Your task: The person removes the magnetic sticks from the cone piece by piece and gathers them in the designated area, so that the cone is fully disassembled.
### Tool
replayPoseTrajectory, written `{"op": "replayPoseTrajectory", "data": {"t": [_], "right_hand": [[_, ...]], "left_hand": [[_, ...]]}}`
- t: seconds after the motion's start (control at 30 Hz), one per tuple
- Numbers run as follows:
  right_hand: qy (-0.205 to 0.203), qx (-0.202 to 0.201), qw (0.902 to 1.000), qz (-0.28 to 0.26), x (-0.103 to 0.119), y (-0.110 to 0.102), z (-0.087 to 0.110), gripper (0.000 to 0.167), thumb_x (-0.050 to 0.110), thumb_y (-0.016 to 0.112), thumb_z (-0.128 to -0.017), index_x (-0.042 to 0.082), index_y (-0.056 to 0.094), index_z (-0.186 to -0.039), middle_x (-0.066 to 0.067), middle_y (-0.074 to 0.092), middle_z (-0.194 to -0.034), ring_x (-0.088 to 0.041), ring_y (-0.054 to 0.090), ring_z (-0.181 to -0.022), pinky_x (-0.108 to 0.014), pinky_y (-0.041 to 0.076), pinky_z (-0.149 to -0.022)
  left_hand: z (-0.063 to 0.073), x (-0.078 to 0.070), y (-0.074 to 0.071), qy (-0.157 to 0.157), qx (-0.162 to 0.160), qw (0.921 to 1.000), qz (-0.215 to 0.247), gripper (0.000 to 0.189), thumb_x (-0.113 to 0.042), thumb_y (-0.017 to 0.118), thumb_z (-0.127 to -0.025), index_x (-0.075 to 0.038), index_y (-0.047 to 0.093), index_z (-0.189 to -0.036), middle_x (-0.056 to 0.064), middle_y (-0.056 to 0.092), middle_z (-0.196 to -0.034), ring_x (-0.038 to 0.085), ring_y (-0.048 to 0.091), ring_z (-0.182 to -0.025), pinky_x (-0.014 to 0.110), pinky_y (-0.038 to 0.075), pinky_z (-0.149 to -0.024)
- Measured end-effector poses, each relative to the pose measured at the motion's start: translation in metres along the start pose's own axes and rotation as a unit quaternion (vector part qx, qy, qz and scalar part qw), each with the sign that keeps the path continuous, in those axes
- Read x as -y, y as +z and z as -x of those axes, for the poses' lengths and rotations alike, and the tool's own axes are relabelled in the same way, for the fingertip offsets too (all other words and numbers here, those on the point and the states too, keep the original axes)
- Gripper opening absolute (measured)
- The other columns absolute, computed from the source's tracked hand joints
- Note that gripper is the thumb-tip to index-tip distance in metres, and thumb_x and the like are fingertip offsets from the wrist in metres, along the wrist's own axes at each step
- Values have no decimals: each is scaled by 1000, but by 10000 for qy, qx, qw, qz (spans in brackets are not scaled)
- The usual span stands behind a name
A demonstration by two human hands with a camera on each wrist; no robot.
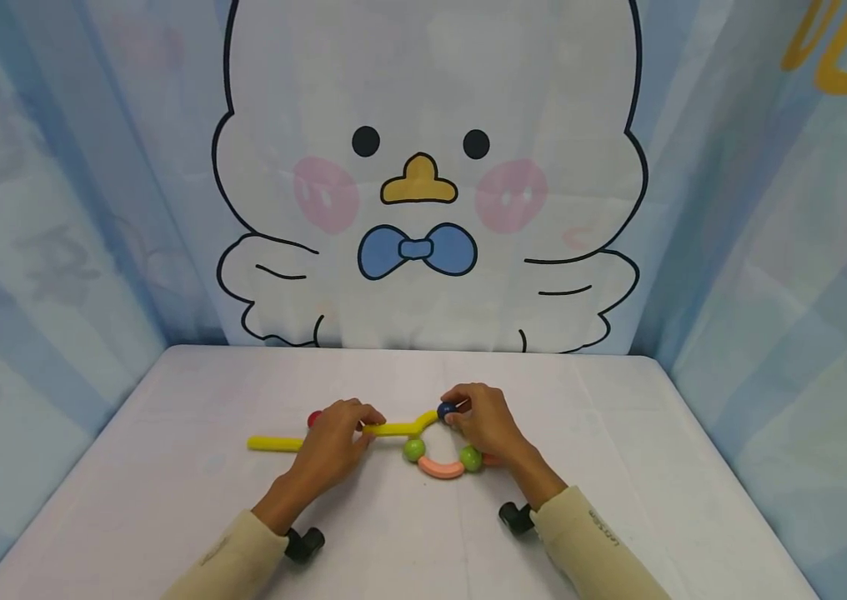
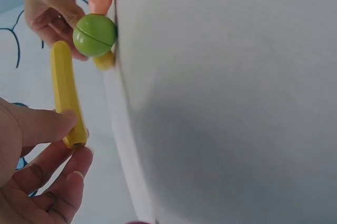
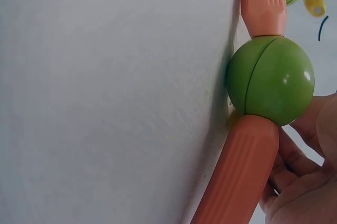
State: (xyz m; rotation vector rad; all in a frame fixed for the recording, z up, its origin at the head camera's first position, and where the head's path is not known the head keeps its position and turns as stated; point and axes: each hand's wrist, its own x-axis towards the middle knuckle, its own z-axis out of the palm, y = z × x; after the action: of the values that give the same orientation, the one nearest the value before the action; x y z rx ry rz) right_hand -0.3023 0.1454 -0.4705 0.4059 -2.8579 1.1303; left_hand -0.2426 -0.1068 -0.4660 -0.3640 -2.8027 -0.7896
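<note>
Left hand pinches yellow rod left of navy ball, long axis sideways; right hand pinches navy ball.

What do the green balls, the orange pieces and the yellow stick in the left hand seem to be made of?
Green balls: probably hard plastic, glossy; bright highlights and a thin seam line show.
Orange pieces: likely plastic, satin finish; molded-looking grooves run lengthwise.
Yellow stick: looks like plastic too, semi-matte, with even color; less certain.
</note>
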Motion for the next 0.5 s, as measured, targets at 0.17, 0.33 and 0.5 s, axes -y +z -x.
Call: {"op": "replayPoseTrajectory", "data": {"t": [0.17, 0.33, 0.5], "right_hand": [[-69, -5, 10000, 38, -1, 0, 1, 27, 3, 82, -91, 10, 79, -117, -5, 78, -114, -20, 73, -101, -42, 61, -95], [-19, 5, 10000, -13, 0, 0, 1, 28, 3, 81, -92, 10, 79, -119, -6, 77, -115, -20, 73, -102, -42, 60, -96], [65, 23, 10000, -38, 0, 0, 1, 29, 4, 81, -92, 10, 78, -120, -5, 77, -115, -19, 72, -103, -42, 60, -97]], "left_hand": [[12, 8, -10, 18, -82, 9999, -77, 22, -3, 85, -88, -17, 81, -106, -5, 74, -97, 17, 64, -92, 35, 55, -85], [24, 17, -19, -46, -109, 9997, -216, 25, -1, 85, -86, -17, 80, -105, -6, 72, -95, 17, 64, -92, 36, 56, -86], [33, 28, -27, -40, -148, 9994, -312, 26, 1, 86, -85, -16, 79, -104, -5, 73, -98, 16, 63, -92, 37, 57, -86]]}}
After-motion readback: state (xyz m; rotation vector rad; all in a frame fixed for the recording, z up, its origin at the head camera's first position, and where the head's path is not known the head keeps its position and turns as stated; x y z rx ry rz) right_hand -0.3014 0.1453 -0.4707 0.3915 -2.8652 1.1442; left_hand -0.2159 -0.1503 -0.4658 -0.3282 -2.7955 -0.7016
